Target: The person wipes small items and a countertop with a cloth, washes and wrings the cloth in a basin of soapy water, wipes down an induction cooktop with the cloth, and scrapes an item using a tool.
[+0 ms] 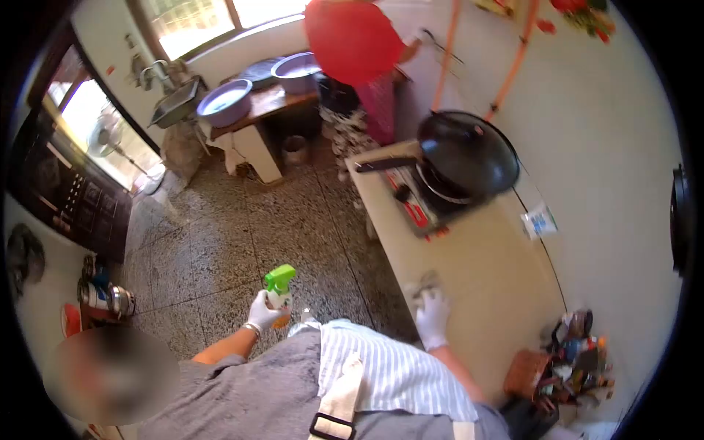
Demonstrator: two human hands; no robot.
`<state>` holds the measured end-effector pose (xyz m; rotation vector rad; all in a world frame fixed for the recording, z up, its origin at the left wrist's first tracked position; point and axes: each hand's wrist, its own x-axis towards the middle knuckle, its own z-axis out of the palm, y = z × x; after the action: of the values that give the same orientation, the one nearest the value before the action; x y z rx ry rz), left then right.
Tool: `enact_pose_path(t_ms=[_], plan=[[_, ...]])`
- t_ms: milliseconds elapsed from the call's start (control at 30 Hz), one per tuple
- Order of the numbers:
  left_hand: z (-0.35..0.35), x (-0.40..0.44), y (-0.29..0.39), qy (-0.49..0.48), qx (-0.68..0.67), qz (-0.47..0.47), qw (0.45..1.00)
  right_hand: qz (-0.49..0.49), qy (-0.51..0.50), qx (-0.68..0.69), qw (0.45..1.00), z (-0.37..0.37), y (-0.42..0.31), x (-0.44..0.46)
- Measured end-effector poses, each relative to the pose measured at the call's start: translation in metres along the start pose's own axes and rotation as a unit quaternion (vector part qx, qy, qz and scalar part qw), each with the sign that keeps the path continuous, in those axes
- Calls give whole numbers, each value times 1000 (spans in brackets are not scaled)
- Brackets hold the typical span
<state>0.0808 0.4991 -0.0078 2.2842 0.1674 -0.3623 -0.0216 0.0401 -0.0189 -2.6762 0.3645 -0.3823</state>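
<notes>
My left hand [264, 314], in a white glove, is wrapped round a spray bottle [279, 299] with a bright green trigger head. It holds the bottle upright over the floor, left of the counter. My right hand [433, 320], also in a white glove, rests on the pale countertop [488, 293] near its front edge. Under its fingertips is a small greyish cloth [424, 284], blurred, pressed on the surface. Beyond that hand, a black wok [469, 155] sits tilted on a gas stove [429, 209], its handle pointing left.
A person in red [352, 40] stands past the counter's far end. Purple basins [225, 104] rest on a low table by the window. A brown basket [526, 372] and assorted small items are at the counter's near right. A white packet [539, 222] lies by the wall.
</notes>
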Motion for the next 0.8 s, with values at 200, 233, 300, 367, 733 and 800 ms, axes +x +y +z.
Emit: enact_pose_path(t_ms=[200, 233, 300, 367, 733, 800], plan=[[-51, 47, -64, 2, -66, 16, 998, 110, 4, 406, 907, 92, -64, 56], [-74, 45, -59, -1, -42, -3, 999, 188, -12, 499, 846, 104, -79, 63], [-95, 66, -76, 6, -12, -16, 1000, 186, 11, 527, 829, 124, -105, 96], [-116, 87, -109, 24, -16, -42, 999, 300, -75, 514, 800, 115, -151, 121], [-177, 109, -280, 267, -174, -225, 921, 303, -156, 436, 833, 245, -146, 217], [-161, 114, -300, 300, -159, -274, 900, 288, -209, 463, 812, 278, -131, 251]])
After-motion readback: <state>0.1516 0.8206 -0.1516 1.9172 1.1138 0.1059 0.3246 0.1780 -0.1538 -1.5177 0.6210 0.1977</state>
